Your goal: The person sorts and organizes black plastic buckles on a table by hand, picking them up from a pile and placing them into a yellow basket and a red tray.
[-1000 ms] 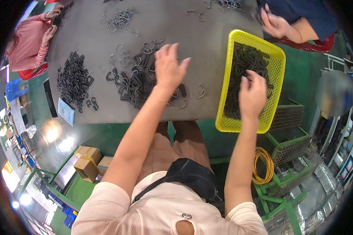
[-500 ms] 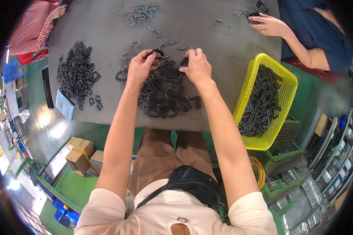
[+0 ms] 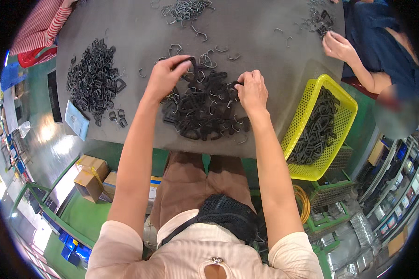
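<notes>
A: Your hands are well apart, both above the middle of the frame. What does each one have?

B: Your left hand [image 3: 165, 78] has its thumb and finger pinched on a black loop [image 3: 192, 61], just left of the upper middle. Your right hand [image 3: 254, 95] is curled with its fingertips bunched beside a dark piece [image 3: 235, 85]; I cannot tell whether you grip that one.

A: Which way does your black loop point?

B: The part you leave showing juts toward the right of the frame and bends down at its end. Your fingers cover the rest, so I cannot tell its full long axis.

A: And around your hands?

B: Between and below them spreads a heap of black loops [image 3: 195, 109], pointing every way, with silvery wire hooks [image 3: 207, 59] near its upper edge. At your heap's lower left, one loop slants from upper left to lower right. On the right of the frame, your yellow basket [image 3: 345, 124] holds more black loops, its long axis running from lower left to upper right.
</notes>
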Tool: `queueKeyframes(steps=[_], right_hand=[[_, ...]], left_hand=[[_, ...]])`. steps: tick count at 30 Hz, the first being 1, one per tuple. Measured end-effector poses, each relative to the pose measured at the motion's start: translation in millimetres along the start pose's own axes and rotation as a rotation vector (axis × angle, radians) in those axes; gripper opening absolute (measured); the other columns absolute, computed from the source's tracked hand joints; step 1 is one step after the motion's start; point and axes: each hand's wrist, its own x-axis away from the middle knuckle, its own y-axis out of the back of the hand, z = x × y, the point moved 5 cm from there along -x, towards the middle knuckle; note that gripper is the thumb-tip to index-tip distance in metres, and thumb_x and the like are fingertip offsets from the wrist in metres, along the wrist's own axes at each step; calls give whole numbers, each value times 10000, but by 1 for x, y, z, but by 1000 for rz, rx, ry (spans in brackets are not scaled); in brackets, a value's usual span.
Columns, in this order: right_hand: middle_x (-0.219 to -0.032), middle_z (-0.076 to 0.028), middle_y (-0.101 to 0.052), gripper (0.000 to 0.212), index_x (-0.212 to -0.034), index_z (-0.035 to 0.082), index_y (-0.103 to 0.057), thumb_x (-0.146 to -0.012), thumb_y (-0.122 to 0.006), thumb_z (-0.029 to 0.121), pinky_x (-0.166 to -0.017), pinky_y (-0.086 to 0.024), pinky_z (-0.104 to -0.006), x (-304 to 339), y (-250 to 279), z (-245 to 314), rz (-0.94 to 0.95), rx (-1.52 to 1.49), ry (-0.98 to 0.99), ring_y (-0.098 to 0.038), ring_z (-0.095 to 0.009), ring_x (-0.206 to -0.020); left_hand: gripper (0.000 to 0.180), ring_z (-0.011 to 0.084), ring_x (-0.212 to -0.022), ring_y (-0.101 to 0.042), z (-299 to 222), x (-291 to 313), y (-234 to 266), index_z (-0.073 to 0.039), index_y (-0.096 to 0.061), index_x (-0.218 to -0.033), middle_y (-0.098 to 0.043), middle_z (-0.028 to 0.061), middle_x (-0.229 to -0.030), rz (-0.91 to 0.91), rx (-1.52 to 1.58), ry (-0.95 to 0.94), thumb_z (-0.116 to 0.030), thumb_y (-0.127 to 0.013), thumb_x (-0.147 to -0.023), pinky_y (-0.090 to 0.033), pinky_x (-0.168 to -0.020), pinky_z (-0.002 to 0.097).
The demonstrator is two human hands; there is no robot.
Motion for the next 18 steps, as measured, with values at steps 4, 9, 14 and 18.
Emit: queueKeyframes(steps=[4, 9, 14, 18], right_hand=[[-906, -98, -579, 178, -833, 52, -578, -703, -686, 106, -733, -466, -360, 4, 5, 1, -34, -136, -50, -572, -257, -875], [-789, -47, -646, 169, -876, 20, -615, -712, -648, 46, -665, -460, -245, 8, 19, -28, 19, -775, -192, -584, -104, -726], [-766, -21, -648, 161, -900, 31, -655, -792, -624, 146, -644, -444, -221, 9, 28, -42, 65, -1002, -184, -552, -69, -682], [-785, -76, -638, 278, -919, 86, -648, -779, -653, 326, -657, -459, -290, -6, 16, -19, 244, -454, -254, -584, -178, -697]], left_hand=[[215, 96, -656, -544, 4, 1, 2, -79, -620, -859, -572, -14, -721, 110, 871, 234, -292, -605, -840, -505, -630, 297], [267, 77, -565, -495, 6, -3, -32, -71, -594, -778, -501, -26, -638, 96, 692, 357, -332, -639, -807, -491, -569, 285], [276, 66, -518, -480, 4, -5, -32, 3, -632, -802, -473, -21, -589, 23, 383, 195, -272, -630, -822, -463, -517, 223], [263, 80, -558, -517, 21, 3, -5, -7, -626, -920, -539, -2, -647, -84, 196, 150, -254, -596, -839, -476, -549, 236]])
